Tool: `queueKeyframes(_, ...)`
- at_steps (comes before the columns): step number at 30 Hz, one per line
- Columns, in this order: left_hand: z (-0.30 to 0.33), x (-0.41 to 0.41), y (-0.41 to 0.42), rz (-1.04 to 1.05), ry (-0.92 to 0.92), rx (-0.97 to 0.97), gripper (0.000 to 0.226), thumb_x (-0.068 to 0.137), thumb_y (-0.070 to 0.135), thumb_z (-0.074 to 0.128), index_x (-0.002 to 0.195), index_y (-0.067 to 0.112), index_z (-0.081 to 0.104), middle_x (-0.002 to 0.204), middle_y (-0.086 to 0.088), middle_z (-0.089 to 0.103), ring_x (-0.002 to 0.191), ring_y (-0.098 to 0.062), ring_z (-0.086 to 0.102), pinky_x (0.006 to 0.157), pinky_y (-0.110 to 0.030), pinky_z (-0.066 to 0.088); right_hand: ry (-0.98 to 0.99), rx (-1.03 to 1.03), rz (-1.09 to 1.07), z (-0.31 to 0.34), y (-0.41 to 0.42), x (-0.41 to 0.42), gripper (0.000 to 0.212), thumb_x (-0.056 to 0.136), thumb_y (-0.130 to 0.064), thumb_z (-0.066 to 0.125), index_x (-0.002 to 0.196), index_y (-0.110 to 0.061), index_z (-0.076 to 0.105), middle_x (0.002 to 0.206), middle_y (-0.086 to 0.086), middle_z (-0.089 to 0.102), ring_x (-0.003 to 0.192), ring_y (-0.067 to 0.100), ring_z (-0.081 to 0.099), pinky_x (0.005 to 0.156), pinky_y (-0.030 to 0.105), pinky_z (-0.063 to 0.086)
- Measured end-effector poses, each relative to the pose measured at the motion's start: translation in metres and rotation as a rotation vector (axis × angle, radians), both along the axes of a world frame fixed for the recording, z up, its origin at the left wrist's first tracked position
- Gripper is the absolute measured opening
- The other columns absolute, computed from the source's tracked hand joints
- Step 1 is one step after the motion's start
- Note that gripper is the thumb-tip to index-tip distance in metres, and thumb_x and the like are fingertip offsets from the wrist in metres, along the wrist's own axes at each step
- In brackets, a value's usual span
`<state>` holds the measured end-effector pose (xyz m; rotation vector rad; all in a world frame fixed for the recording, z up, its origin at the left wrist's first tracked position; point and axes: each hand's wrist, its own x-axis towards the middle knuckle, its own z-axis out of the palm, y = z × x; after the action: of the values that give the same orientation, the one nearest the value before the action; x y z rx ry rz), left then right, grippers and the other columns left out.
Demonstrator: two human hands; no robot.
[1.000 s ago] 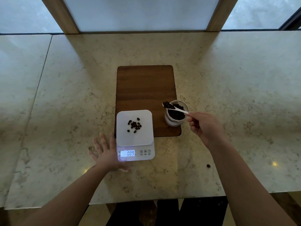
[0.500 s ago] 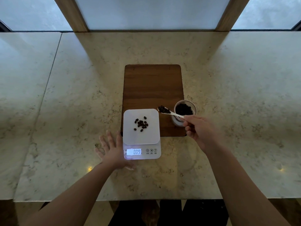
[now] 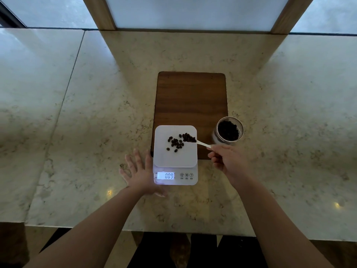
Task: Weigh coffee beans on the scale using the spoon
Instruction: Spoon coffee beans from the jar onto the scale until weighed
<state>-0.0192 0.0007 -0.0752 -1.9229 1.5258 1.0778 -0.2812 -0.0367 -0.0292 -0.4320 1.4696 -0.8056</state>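
Right hand (image 3: 228, 163) pinches small white plastic spoon (image 3: 201, 143) at handle end, loaded with dark coffee beans (image 3: 189, 137) over white digital scale (image 3: 175, 146). Beans loose, roll easily; keep level. Left hand (image 3: 140, 171) flat, spread on marble counter (image 3: 77, 132).

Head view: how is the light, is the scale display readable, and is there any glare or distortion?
Head view: dim and backlit by the windows; the scale display glows and reads 009, the button labels too small to read; small glints on the marble counter; wide-angle bending at the edges; spoon in the right hand and the beans sharp.
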Motion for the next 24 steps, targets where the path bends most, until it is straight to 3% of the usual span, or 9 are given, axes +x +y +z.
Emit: queueKeyframes(24, -0.005, 0.003, 0.001, 0.003, 0.003, -0.004, 0.168, 0.041, 0.071, 0.087, 0.124, 0.034, -0.055, 0.128, -0.010, -0.067, 0.115, -0.039, -0.062, 0.100, -0.074, -0.022, 0.172, -0.092, 0.036, -0.013, -0.002, 0.018, 0.020, 0.099, -0.011, 0.060, 0.087, -0.008, 0.075, 0.064, 0.008, 0.073, 0.054, 0.013, 0.063, 0.055, 0.027, 0.057)
